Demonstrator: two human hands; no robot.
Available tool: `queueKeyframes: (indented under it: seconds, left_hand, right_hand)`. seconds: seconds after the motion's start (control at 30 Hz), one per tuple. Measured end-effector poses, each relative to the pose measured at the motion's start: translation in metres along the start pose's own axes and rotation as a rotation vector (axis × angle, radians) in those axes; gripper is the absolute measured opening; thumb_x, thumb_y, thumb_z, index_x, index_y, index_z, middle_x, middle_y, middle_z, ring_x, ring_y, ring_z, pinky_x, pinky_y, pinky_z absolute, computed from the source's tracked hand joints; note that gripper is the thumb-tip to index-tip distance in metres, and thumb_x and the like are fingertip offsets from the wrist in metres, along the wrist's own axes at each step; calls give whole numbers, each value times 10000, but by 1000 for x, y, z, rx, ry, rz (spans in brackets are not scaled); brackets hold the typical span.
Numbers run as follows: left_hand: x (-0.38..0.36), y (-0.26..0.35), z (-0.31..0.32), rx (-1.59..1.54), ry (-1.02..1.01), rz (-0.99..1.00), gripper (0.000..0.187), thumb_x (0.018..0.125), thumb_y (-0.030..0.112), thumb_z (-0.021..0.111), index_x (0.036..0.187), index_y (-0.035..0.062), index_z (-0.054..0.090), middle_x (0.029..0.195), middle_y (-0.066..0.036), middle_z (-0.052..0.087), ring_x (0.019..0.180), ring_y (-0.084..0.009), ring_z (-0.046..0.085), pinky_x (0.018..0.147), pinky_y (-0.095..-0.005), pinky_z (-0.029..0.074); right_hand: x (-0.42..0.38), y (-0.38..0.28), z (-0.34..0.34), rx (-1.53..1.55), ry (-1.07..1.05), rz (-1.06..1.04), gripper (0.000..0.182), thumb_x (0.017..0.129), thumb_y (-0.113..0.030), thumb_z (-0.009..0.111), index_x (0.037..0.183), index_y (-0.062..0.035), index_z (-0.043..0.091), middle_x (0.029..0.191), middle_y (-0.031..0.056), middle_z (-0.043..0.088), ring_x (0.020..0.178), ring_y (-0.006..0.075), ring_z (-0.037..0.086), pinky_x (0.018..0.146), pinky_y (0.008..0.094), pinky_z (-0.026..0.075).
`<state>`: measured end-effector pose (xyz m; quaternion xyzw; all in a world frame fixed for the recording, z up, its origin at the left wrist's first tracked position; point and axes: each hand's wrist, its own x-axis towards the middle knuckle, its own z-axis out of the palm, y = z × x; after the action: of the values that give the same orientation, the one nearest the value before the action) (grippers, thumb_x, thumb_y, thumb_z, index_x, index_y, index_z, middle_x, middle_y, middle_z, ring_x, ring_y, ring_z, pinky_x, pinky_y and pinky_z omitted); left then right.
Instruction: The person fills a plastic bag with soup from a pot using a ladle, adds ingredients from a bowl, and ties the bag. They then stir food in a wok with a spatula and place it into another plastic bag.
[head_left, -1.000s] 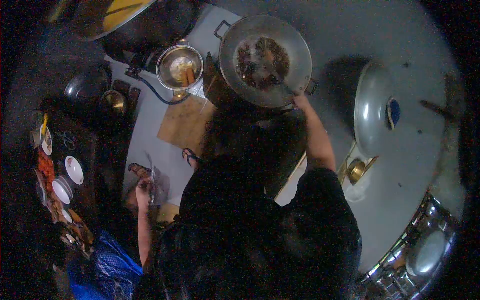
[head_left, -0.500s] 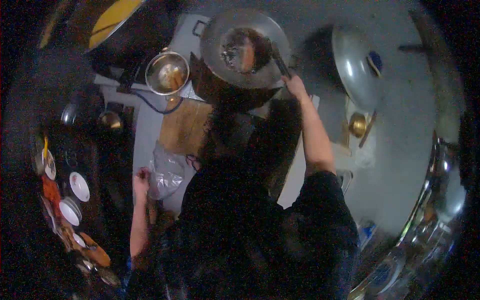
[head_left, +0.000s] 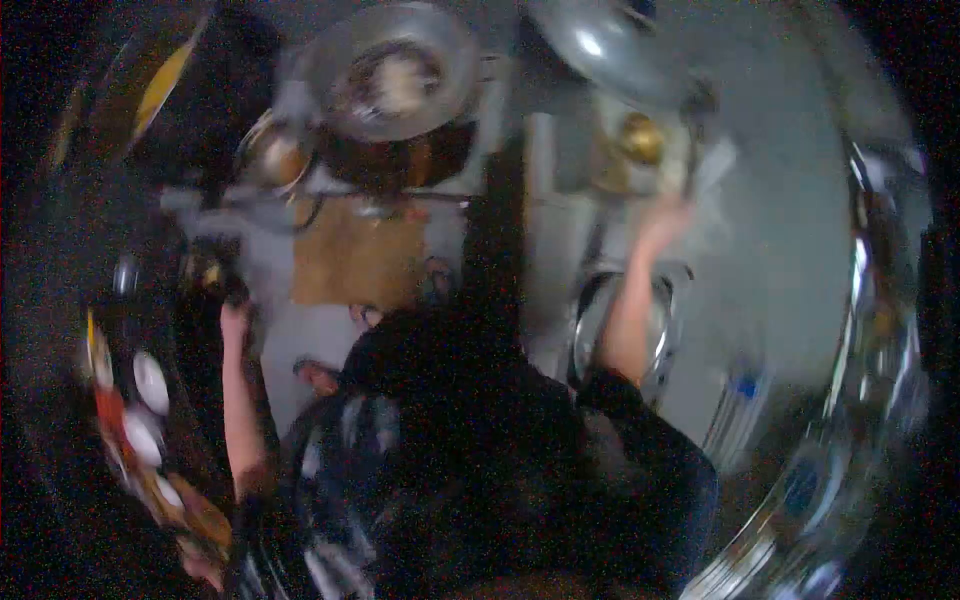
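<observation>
My right hand (head_left: 665, 215), smeared by motion, is stretched out to the right, just below a brass-coloured bowl (head_left: 640, 138) and beside a blurred pale object (head_left: 715, 168). Whether its fingers grip anything is unclear. My left hand (head_left: 235, 318) is at the left by a dark, indistinct shape, its fingers too blurred to read. At the top, a wide metal wok (head_left: 460, 75) has pale, blurred contents in its middle. A smaller round metal vessel (head_left: 278, 155) sits to the wok's lower left.
A brown wooden board (head_left: 355, 255) lies below the wok. A large, shiny metal pan or lid (head_left: 610, 50) is at the top right. Beside my right forearm is a round metal basin (head_left: 583, 335). White bowls (head_left: 150, 383) stand at the far left.
The view has shifted right. My right hand has left the dark handle at the wok and moved right and down. The clear plastic bag near my left hand is no longer visible.
</observation>
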<state>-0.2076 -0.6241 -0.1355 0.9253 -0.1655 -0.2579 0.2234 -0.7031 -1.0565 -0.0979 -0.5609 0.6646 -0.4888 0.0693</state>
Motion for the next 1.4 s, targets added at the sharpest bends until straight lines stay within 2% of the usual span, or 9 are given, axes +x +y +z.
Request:
queueKeyframes:
  seconds: [0.1, 0.33, 0.5, 0.63, 0.73, 0.9, 1.0, 1.1, 1.4]
  left_hand:
    - [-38, 26, 34, -459, 75, 85, 210, 723, 196, 594, 869, 45, 590, 781, -33, 583, 672, -115, 526, 602, -249, 417]
    - [-177, 160, 83, -805, 163, -26, 129, 757, 96, 557, 879, 64, 528, 746, -20, 565, 711, -106, 544, 589, -223, 435]
    - [-215, 223, 88, -962, 266, -31, 228, 760, 82, 548, 971, 41, 474, 799, -37, 560, 747, -115, 548, 625, -226, 444]
    - [-257, 265, 119, -946, 307, 128, 282, 761, 78, 546, 1018, 3, 457, 853, -47, 559, 749, -121, 549, 667, -220, 438]
    - [-115, 173, 23, -1003, 263, 36, 307, 755, 80, 553, 1033, -7, 457, 824, -42, 569, 744, -114, 552, 674, -217, 431]
    - [-75, 130, -10, -1069, 232, -87, 308, 744, 99, 573, 1025, 19, 477, 823, -45, 583, 735, -99, 551, 647, -218, 421]
    - [-62, 104, 9, -1373, 289, -68, 371, 802, 287, 501, 1075, 42, 445, 887, -66, 575, 763, -117, 550, 676, -261, 440]
    - [-68, 81, 19, -1972, 101, -66, 721, 763, 625, 275, 1167, 32, 351, 982, -120, 552, 872, -209, 551, 755, -383, 438]
    - [-69, 95, 95, -1667, 290, -219, 246, 800, 173, 514, 997, 25, 516, 959, -87, 571, 846, -163, 562, 716, -287, 469]
  right_hand:
    - [2, 222, 6, -318, -120, 124, 385, 762, -251, 548, 992, 39, 443, 873, 202, 552, 762, 316, 540, 640, 387, 434]
    - [31, 355, -5, -685, -668, 143, 407, 772, -324, 517, 986, 22, 500, 862, 176, 550, 731, 251, 549, 610, 349, 441]
    - [77, 372, -18, -648, -696, -92, 378, 760, -293, 559, 956, 25, 503, 896, 165, 533, 769, 227, 540, 631, 328, 442]
    - [54, 273, -15, -112, -855, -374, 358, 750, -267, 592, 933, 27, 505, 923, 157, 519, 800, 207, 533, 648, 310, 443]
    - [-88, -32, 116, 422, -1098, -525, 297, 800, -153, 532, 1030, 21, 462, 957, 129, 476, 861, 201, 483, 776, 288, 386]
    - [-230, -250, 249, 791, -1782, -369, 358, 743, -194, 597, 1006, 20, 483, 925, 91, 530, 842, 142, 496, 752, 256, 383]
    - [-269, -284, 258, 608, -2440, -20, 262, 743, -204, 591, 890, 7, 539, 773, 55, 564, 710, 117, 520, 653, 241, 402]
    - [-292, -295, 273, 630, -2301, -136, 183, 740, -203, 596, 780, -27, 566, 662, 5, 557, 590, 88, 498, 537, 225, 385]
    - [-315, -312, 336, 427, -2533, -142, 178, 758, -240, 583, 843, -90, 539, 655, -41, 521, 552, 60, 474, 468, 194, 356]
